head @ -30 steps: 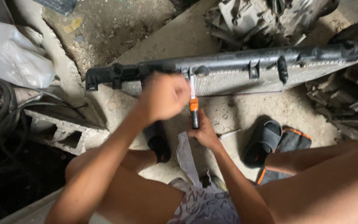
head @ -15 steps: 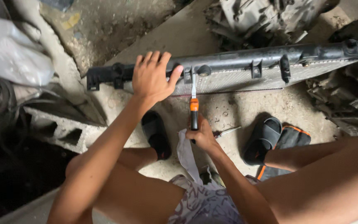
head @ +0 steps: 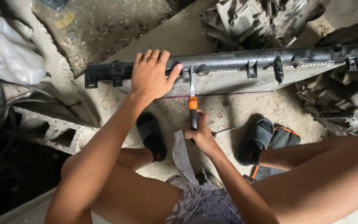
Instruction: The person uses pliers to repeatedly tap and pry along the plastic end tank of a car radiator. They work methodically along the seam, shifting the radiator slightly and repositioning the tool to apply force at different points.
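- the long car radiator with a black plastic top tank and a silvery finned core (head: 245,79) lies across the concrete floor (head: 175,37), tilted toward the person, and everything below is placed against it.
- the left hand (head: 151,74) rests flat on the tank near its left end, fingers spread and open, thumb out toward the tool; it presses down and grips nothing.
- the right hand (head: 201,137) sits just below the radiator's middle, its grip closed around the black lower handle of a screwdriver with an orange collar and a bright steel shaft (head: 192,103), whose tip meets the seam between tank and core.
- judgement: if the tip slips out of the seam it could jump toward the left thumb, which lies just beside the shaft.
- judgement: levering hard at one spot may crack the plastic tank or crush the thin fins, since the core looks soft.
- judgement: the radiator is steadied by one palm only, so a strong push could make it slide away along the floor.
- a thin metal tool or rod (head: 222,132) lies on the floor below the radiator, near the right hand; it could be knocked aside.
- black slide sandals (head: 150,135) flank the hands below the radiator; feet are close to any slip.
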A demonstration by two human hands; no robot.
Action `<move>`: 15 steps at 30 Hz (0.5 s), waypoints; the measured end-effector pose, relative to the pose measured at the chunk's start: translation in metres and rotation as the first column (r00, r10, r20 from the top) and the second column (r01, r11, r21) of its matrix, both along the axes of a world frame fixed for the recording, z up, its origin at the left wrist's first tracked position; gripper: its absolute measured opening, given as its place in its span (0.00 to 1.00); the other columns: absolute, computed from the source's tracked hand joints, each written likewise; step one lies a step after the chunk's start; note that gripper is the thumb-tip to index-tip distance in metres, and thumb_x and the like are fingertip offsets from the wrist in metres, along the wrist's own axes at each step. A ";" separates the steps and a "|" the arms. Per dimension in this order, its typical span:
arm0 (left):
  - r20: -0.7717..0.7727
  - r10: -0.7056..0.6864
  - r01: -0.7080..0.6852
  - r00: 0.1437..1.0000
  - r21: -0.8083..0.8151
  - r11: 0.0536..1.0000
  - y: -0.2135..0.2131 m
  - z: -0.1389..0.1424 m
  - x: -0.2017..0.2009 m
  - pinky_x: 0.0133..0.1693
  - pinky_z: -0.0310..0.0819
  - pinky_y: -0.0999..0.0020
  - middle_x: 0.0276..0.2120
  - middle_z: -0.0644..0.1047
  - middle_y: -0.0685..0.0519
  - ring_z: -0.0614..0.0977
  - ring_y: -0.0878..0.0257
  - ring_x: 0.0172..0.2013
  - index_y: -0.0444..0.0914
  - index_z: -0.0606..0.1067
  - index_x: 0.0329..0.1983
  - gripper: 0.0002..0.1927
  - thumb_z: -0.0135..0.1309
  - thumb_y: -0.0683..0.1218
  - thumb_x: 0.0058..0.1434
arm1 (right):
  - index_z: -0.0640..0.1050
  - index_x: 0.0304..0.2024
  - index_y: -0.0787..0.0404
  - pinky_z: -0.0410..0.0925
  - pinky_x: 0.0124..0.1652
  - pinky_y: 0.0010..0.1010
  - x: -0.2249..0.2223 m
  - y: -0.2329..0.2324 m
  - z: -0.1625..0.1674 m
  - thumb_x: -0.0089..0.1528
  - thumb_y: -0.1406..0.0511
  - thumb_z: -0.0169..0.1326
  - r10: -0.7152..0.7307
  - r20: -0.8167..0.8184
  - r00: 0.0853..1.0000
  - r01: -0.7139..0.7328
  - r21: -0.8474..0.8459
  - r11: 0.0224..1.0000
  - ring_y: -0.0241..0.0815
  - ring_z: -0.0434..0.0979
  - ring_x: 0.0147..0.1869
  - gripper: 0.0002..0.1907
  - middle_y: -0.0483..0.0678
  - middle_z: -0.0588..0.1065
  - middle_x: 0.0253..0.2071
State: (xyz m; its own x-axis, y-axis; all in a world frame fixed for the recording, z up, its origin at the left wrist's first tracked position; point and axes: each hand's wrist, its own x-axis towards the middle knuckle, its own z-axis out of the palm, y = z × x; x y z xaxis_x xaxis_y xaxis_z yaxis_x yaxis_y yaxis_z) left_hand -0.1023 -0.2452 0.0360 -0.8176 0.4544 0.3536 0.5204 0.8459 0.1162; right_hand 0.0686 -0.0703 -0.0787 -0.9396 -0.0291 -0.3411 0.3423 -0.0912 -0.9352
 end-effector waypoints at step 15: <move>0.387 -0.049 0.075 0.921 -0.054 0.996 -0.021 0.035 -0.018 0.51 0.70 0.48 0.44 0.81 0.41 0.80 0.41 0.46 0.40 0.75 0.55 0.41 0.67 0.70 0.46 | 0.76 0.36 0.63 0.62 0.29 0.34 -0.002 0.002 -0.023 0.57 0.74 0.49 -0.016 0.153 0.988 -0.011 0.171 0.985 0.43 0.69 0.27 0.07 0.51 0.70 0.25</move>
State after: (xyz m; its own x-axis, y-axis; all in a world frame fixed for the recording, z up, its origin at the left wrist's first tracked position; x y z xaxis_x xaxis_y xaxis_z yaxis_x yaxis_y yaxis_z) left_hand -0.1199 -0.2666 0.0712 -0.8540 0.5200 -0.0152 0.4984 0.8262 0.2627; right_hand 0.0661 -0.0680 -0.1015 -0.8759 0.0443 -0.4804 0.4824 0.0644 -0.8736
